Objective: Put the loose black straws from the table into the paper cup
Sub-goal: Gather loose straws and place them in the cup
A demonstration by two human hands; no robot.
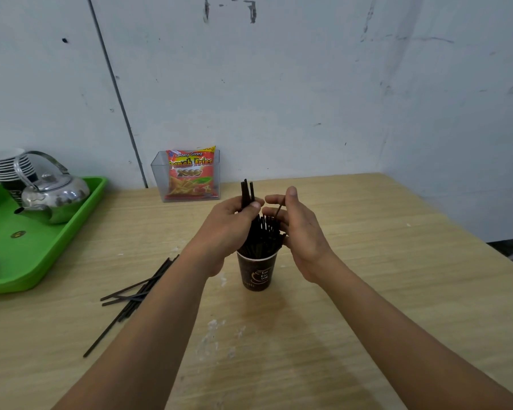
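**A:** so what's actually sitting on that light wood table (pixel 367 291)?

**B:** green tray (pixel 9 255) on the far left, hanging off the edge. Clear plastic box (pixel 157 179) at the far side by the wall. Brown paper cup (pixel 258 273) upright in the middle, with loose black straws (pixel 137 294) in a messy crisscross pile near-left of it.

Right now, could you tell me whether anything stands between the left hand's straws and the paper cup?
Only the straws already standing in the paper cup crowd its mouth; the right hand sits beside them.
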